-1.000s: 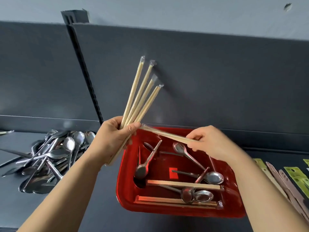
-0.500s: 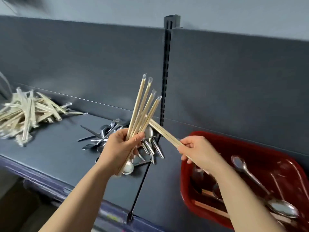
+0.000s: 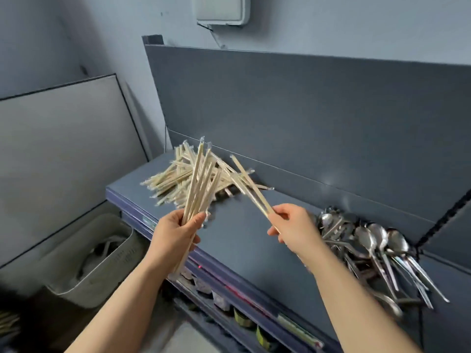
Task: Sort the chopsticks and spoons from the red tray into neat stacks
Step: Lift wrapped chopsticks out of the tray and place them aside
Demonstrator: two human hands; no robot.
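The fingers (image 3: 196,221) of the left hand (image 3: 174,234) are being clenched round a bundle of wrapped chopsticks (image 3: 201,184). The bundle is being held steeply upright above the front edge of the dark grey worktop (image 3: 242,240). Its upper ends are being fanned out in front of the chopstick pile (image 3: 168,178), and its lower ends are being left sticking out under the palm. Whether the fanned tips are touching the pile is not being shown.

A separate pair of chopsticks (image 3: 251,186) is being pinched near its lower end between the thumb and fingers (image 3: 285,212) of the right hand (image 3: 294,229). It is being tilted up and to the left, so that its far end is being pointed over the right edge of the pile. The two hands are being held apart, with bare worktop showing between them.

The chopstick pile is being shown as a loose, criss-crossed heap at the left rear of the worktop, against the grey back panel (image 3: 305,110). The spoon heap (image 3: 374,242) is being shown well to the right on the same worktop, just behind the right wrist, with bowls to the rear and handles splayed forward. A pale bin (image 3: 102,261) is being shown on the floor to the left.
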